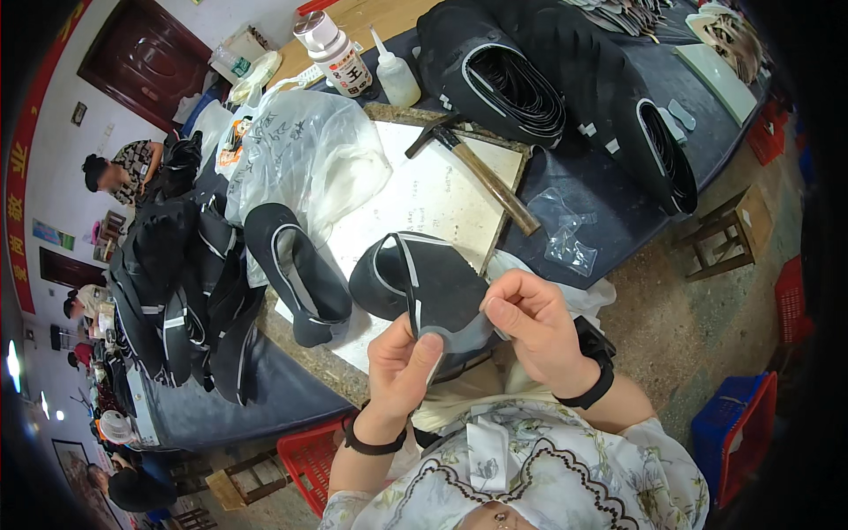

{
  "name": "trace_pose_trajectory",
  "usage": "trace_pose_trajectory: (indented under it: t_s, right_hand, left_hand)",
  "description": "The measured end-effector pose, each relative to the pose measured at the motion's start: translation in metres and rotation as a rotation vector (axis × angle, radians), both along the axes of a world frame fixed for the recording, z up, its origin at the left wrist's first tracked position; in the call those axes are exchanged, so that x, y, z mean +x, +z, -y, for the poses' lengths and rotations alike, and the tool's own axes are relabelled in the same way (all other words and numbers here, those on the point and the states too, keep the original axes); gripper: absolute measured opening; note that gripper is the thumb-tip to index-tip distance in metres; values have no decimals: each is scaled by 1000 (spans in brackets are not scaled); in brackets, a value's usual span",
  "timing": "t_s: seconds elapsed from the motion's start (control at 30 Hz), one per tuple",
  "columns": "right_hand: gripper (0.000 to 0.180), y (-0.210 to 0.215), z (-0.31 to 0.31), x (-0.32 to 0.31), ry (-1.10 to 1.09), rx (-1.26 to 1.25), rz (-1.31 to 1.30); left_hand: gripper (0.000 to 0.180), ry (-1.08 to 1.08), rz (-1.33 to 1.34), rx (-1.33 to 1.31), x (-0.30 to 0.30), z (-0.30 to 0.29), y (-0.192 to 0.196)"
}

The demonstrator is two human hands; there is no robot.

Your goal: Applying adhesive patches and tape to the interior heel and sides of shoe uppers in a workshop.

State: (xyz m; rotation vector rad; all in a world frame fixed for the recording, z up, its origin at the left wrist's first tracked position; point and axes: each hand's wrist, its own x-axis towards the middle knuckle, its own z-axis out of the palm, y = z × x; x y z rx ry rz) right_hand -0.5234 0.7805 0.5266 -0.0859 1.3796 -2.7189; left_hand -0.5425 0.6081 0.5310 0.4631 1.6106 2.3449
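Both hands hold a black shoe upper (pixel 415 278) with grey-white trim, just above my lap at the table's near edge. My left hand (pixel 399 371) pinches its lower edge from below, thumb on the trim. My right hand (pixel 530 327) grips the same edge from the right, fingers curled over the rim. Another black upper (pixel 296 269) lies on the white work board (pixel 433 194) to the left. A hammer (pixel 481 172) with a wooden handle rests across the board's far corner.
A pile of black uppers (pixel 190 291) is stacked at left, with a clear plastic bag (pixel 305 150) behind it. Glue bottles (pixel 340 53) stand at the back. Rolled black strip bundles (pixel 548 79) lie at right. Red (pixel 309 459) and blue crates (pixel 733 433) and stools sit on the floor. Other people work at far left.
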Motion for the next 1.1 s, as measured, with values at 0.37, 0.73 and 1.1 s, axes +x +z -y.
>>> trace_pose_trajectory:
  t_s: [0.37,0.73,1.1]
  right_hand:
    - [21,5,16,10,-312,-27,-55]
    - [31,2,-3,7,43,-193,190]
    - [10,7,8,5,175,-17,144]
  left_hand:
    - [29,-234,-226,-279,13,15,-7]
    - [32,-48,106,137,13,3,-6]
    - [26,121,81,-41,16,-6,3]
